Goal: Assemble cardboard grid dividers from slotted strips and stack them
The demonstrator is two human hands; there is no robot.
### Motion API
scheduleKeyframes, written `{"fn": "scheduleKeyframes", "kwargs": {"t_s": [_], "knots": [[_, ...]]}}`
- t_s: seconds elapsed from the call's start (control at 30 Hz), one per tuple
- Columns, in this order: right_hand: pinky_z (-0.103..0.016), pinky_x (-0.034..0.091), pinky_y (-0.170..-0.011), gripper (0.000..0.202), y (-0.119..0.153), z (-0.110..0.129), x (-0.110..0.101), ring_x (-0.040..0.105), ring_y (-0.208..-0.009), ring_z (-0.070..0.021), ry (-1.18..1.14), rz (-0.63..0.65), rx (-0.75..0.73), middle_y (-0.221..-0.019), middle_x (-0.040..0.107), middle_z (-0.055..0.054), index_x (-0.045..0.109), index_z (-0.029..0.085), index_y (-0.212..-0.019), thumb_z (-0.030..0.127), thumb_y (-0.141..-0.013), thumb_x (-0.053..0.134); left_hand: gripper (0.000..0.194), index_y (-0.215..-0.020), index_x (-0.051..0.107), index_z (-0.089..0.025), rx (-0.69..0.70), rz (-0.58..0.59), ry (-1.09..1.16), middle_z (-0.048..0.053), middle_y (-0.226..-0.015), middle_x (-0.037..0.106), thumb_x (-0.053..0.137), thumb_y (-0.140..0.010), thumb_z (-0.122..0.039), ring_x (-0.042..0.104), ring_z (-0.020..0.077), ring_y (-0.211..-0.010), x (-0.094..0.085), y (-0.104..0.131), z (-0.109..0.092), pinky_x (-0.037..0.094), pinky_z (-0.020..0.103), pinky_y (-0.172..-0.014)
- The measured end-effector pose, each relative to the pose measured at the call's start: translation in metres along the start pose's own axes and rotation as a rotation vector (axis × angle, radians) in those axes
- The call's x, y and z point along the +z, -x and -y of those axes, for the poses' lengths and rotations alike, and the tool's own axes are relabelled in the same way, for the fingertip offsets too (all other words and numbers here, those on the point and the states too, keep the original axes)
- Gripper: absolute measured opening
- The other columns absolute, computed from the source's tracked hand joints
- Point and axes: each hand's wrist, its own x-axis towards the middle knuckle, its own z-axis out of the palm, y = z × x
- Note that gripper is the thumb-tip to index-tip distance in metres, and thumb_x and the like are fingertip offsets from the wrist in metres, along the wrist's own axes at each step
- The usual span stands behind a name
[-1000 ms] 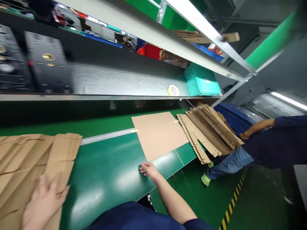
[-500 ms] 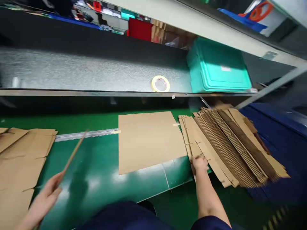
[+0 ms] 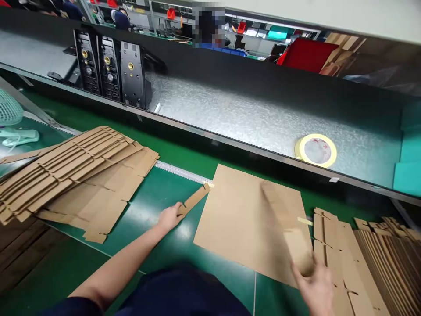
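My left hand [image 3: 169,218] is closed on the near end of a narrow cardboard strip [image 3: 194,199], held over the green bench [image 3: 154,228] at the left edge of a flat cardboard sheet [image 3: 240,219]. My right hand [image 3: 314,283] grips a second cardboard strip [image 3: 283,215], blurred by motion, above the right part of that sheet. Pieces of pale tape [image 3: 305,221] sit at the sheet's left and right sides. Close to my right hand lie slotted cardboard pieces [image 3: 345,259].
Slotted cardboard pieces [image 3: 82,162] overlap on the left. A ridged cardboard stack [image 3: 388,250] stands at the far right. Above the bench, the metal shelf [image 3: 230,105] holds a yellow tape roll [image 3: 300,149], black parts [image 3: 131,74] and a teal box [image 3: 408,175]. People are in the background.
The view has swung left. My left hand has brought its strip to the sheet's left edge. My right hand has left the slotted pieces and now holds a strip over the sheet.
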Motion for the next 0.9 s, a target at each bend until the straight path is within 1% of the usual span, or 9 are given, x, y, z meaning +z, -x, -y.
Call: {"fn": "scheduleKeyframes", "kwargs": {"t_s": [0.07, 0.13, 0.2, 0.27, 0.37, 0.47, 0.6, 0.8, 0.9], "knots": [[-0.044, 0.053, -0.075, 0.08, -0.011, 0.054, 0.007, 0.058, -0.106, -0.0334, -0.057, 0.044, -0.162, -0.118, 0.056, -0.016, 0.039, 0.019, -0.142, 0.068, -0.079, 0.045, 0.036, -0.12, 0.049, -0.026, 0.049, 0.005, -0.005, 0.005, -0.102, 0.07, 0.052, -0.086, -0.036, 0.067, 0.0249, -0.093, -0.003, -0.023, -0.02, 0.05, 0.031, -0.072], [-0.038, 0.053, -0.074, 0.078, -0.025, 0.097, 0.017, 0.06, -0.103, -0.0284, -0.067, 0.083, -0.34, -0.118, 0.057, -0.013, 0.035, 0.021, -0.144, 0.068, -0.083, 0.045, 0.032, -0.121, 0.048, -0.026, 0.064, -0.016, 0.004, 0.007, -0.106, 0.068, 0.046, -0.089, -0.032, 0.066, 0.0246, -0.093, -0.007, -0.04, -0.028, 0.05, 0.033, -0.074], [-0.035, 0.052, -0.071, 0.077, -0.039, 0.126, 0.029, 0.06, -0.097, -0.0257, -0.052, 0.08, -0.496, -0.11, 0.06, -0.011, 0.035, 0.021, -0.145, 0.069, -0.085, 0.044, 0.037, -0.129, 0.043, -0.026, 0.052, -0.049, 0.005, 0.009, -0.115, 0.063, 0.039, -0.092, -0.027, 0.065, 0.0249, -0.096, -0.012, -0.05, -0.021, 0.05, 0.036, -0.078], [-0.032, 0.051, -0.07, 0.075, -0.052, 0.145, 0.042, 0.06, -0.091, -0.0238, -0.049, 0.052, -0.636, -0.099, 0.062, -0.01, 0.039, 0.018, -0.142, 0.068, -0.087, 0.044, 0.045, -0.136, 0.037, -0.026, 0.03, -0.063, 0.001, 0.011, -0.119, 0.06, 0.038, -0.091, -0.022, 0.065, 0.0255, -0.098, -0.017, -0.053, -0.004, 0.05, 0.038, -0.081], [-0.03, 0.048, -0.071, 0.065, -0.068, 0.16, 0.061, 0.058, -0.083, -0.021, -0.05, 0.01, -0.842, -0.089, 0.062, -0.008, 0.049, 0.016, -0.133, 0.063, -0.088, 0.047, 0.053, -0.14, 0.034, -0.024, -0.002, -0.055, -0.004, 0.012, -0.115, 0.062, 0.042, -0.088, -0.016, 0.063, 0.0269, -0.101, -0.021, -0.053, 0.022, 0.05, 0.039, -0.083], [-0.03, 0.045, -0.072, 0.052, -0.08, 0.163, 0.072, 0.055, -0.075, -0.0193, 0.017, -0.072, -0.927, -0.08, 0.061, -0.006, 0.058, 0.014, -0.121, 0.054, -0.09, 0.051, 0.058, -0.142, 0.033, -0.022, -0.029, -0.055, 0.004, 0.013, -0.112, 0.063, 0.044, -0.085, -0.014, 0.062, 0.0277, -0.105, -0.021, -0.055, 0.035, 0.05, 0.039, -0.084], [-0.028, 0.041, -0.067, 0.04, -0.093, 0.162, 0.075, 0.052, -0.068, -0.0176, 0.104, -0.187, -0.915, -0.071, 0.059, -0.003, 0.065, 0.014, -0.111, 0.048, -0.09, 0.057, 0.065, -0.143, 0.029, -0.022, -0.035, -0.056, 0.023, 0.013, -0.113, 0.061, 0.047, -0.082, -0.01, 0.06, 0.0264, -0.108, -0.018, -0.059, 0.033, 0.05, 0.037, -0.086], [-0.026, 0.037, -0.063, 0.029, -0.103, 0.17, 0.072, 0.049, -0.066, -0.0155, 0.089, -0.268, -0.916, -0.068, 0.06, -0.001, 0.069, 0.016, -0.103, 0.04, -0.088, 0.063, 0.065, -0.141, 0.031, -0.02, -0.043, -0.063, 0.03, 0.014, -0.112, 0.061, 0.049, -0.079, -0.01, 0.06, 0.0265, -0.106, -0.018, -0.064, 0.026, 0.05, 0.037, -0.084], [-0.026, 0.036, -0.063, 0.026, -0.107, 0.174, 0.072, 0.048, -0.065, -0.0149, 0.075, -0.282, -0.924, -0.067, 0.06, -0.001, 0.07, 0.017, -0.101, 0.038, -0.088, 0.063, 0.065, -0.141, 0.03, -0.02, -0.051, -0.066, 0.025, 0.013, -0.112, 0.061, 0.05, -0.079, -0.01, 0.061, 0.0252, -0.104, -0.021, -0.07, 0.025, 0.05, 0.036, -0.084]]}}
